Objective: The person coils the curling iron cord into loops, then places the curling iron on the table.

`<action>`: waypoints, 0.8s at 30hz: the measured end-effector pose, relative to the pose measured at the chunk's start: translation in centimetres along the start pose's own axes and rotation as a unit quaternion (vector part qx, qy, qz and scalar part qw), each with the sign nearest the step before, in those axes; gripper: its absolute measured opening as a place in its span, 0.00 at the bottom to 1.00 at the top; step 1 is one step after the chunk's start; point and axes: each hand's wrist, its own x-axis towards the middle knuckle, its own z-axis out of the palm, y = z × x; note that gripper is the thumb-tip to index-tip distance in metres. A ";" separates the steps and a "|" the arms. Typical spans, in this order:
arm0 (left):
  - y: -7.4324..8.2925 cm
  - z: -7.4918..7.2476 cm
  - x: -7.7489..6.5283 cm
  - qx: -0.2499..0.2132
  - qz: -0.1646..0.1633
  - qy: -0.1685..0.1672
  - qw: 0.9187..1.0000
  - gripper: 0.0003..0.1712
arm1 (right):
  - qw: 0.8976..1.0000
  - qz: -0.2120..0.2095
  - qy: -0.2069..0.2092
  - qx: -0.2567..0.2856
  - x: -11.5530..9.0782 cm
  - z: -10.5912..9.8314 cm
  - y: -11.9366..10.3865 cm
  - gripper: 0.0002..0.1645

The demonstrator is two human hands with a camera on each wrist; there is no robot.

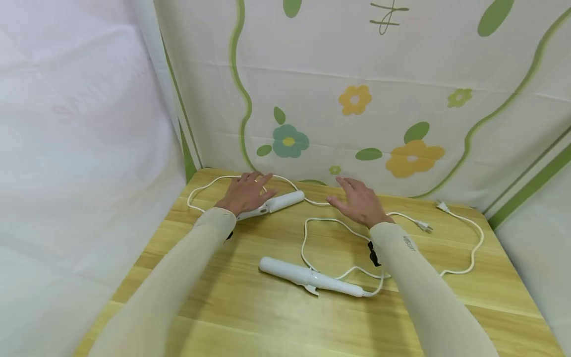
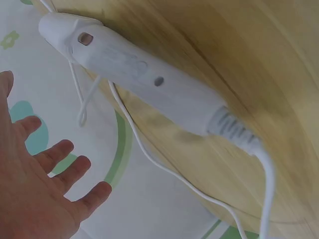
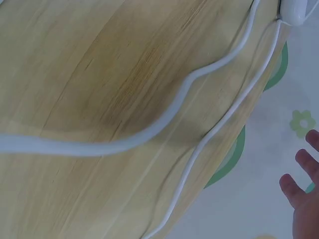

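My left hand is held over the back left of the table with fingers spread, overlapping a white corded styling iron in the head view. In the left wrist view that iron's handle shows a small window, a dark button and a ribbed cord end, apart from the fingers. My right hand, also with fingers extended and holding nothing, is above the white cords at the back right. A white curling iron with a small clamp lever lies across the middle of the table, nearer me.
Two plugs, one upright-pointing plug and one lower plug, lie at the right on the wooden table. A loop of white cord runs between the irons. A patterned cloth hangs behind the table's back edge.
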 end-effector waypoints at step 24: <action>-4.3 1.0 -3.8 -0.030 0.012 0.008 0.999 0.38 | 0.998 -0.045 -0.028 0.042 3.3 3.5 -2.9 0.50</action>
